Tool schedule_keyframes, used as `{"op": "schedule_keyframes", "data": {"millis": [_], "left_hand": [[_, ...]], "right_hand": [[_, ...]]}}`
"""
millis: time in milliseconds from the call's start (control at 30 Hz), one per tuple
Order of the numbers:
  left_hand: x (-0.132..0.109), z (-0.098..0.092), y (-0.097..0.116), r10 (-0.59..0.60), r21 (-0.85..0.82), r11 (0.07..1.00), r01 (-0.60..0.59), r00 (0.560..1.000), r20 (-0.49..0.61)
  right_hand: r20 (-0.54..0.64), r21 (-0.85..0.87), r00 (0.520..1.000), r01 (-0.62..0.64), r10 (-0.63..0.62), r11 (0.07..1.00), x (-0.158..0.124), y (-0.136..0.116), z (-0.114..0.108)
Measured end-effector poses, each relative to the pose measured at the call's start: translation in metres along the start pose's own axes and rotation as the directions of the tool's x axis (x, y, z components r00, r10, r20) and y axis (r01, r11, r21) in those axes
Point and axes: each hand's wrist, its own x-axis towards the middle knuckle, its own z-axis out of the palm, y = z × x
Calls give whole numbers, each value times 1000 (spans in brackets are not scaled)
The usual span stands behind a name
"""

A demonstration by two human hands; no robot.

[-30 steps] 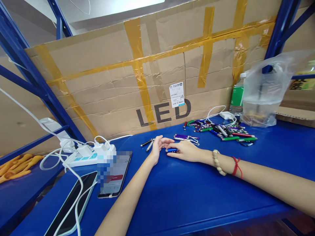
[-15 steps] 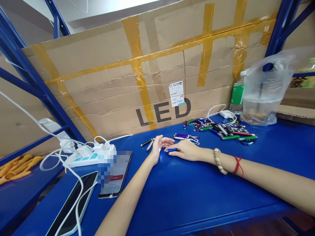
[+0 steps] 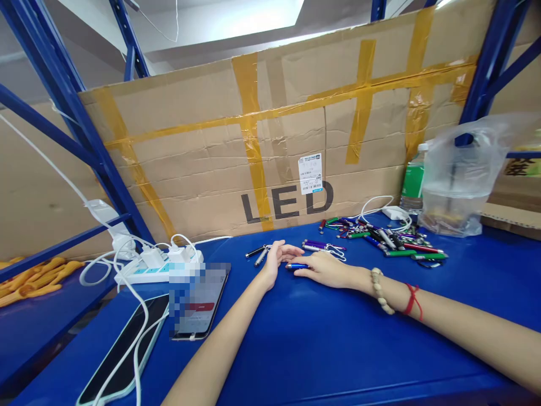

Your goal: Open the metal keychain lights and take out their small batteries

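My right hand (image 3: 323, 269) is closed around a small blue penlight (image 3: 297, 266) with a silver tip, which points left toward my other palm. Facing it, my left hand (image 3: 278, 260) is open on its edge, fingers stretched to the right and loosely curved, holding nothing I can see. Behind my left hand lie a black penlight (image 3: 255, 252) and a silver one (image 3: 261, 257). Just beyond my right hand are a purple penlight (image 3: 315, 243) and a white-silver one with a clip (image 3: 315, 248). The fingertips of both hands are close together.
A pile of coloured penlights (image 3: 380, 239) lies at the back right, near a green-labelled bottle (image 3: 413, 179) and a plastic bag (image 3: 454, 192). At left are two phones (image 3: 203, 301), a power strip (image 3: 156, 270) and loose white cables. A taped cardboard sheet (image 3: 203, 169) stands behind.
The camera view has shifted, so the scene sits slightly lower and to the right. The hands keep nearly the same pose. A pale glow by my left palm no longer shows.
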Motion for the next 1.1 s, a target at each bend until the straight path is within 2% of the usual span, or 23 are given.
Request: {"op": "schedule_keyframes", "data": {"millis": [100,167,233,267,300,333,400,467,500,567,700,767,800,867,933,1033,1100], "left_hand": [[1,2,-1,12,-3,1000,-12,1000,-18],[2,2,-1,47,31,999,-44,994,-96],[2,-2,-1,134,174,980,-96,966,-223],[1,-6,0,202,297,948,-113,936,-288],[0,-10,1,281,455,883,-115,906,-316],[-1,-15,3,355,623,778,-81,874,-331],[-4,-24,5,426,856,514,56,849,-312],[-7,-30,5,434,949,264,173,857,-277],[-7,-31,4,419,961,175,213,867,-268],[-8,-29,2,373,962,79,263,887,-273],[-8,-18,-1,291,958,95,270,913,-286],[-9,-12,-1,283,973,137,186,934,-219],[-10,-9,-1,270,981,169,97,953,-141],[-12,-3,1,233,960,251,-125,970,66],[-15,1,2,219,913,318,-257,957,193],[-17,3,2,228,878,368,-306,945,234],[-17,2,2,239,864,405,-300,947,216]], "right_hand": [[14,2,1000,5,-5,1000,0,-4,-2],[15,-9,1000,-9,9,1000,-1,-6,-5],[3,-41,999,-37,37,998,-1,-8,-7],[-8,-65,998,-56,55,996,-2,-8,-9],[-23,-96,997,-78,76,992,-2,-8,-10],[-42,-133,994,-103,98,986,-2,-7,-11],[-86,-223,986,-157,141,962,-2,-4,-13],[-131,-308,976,-206,173,929,-2,1,-14],[-149,-341,972,-225,184,913,-2,3,-14],[-176,-385,964,-254,200,887,-2,8,-15],[-211,-410,951,-297,228,862,-3,11,-15],[-238,-386,940,-323,244,864,-3,9,-14],[-258,-359,936,-323,239,876,-3,7,-13],[-293,-288,938,-272,186,918,-2,2,-11],[-298,-228,949,-174,102,958,-2,-2,-9],[-253,-173,967,-60,14,983,-1,-5,-7],[-233,-126,972,-40,9,991,-1,-4,-6]]}}
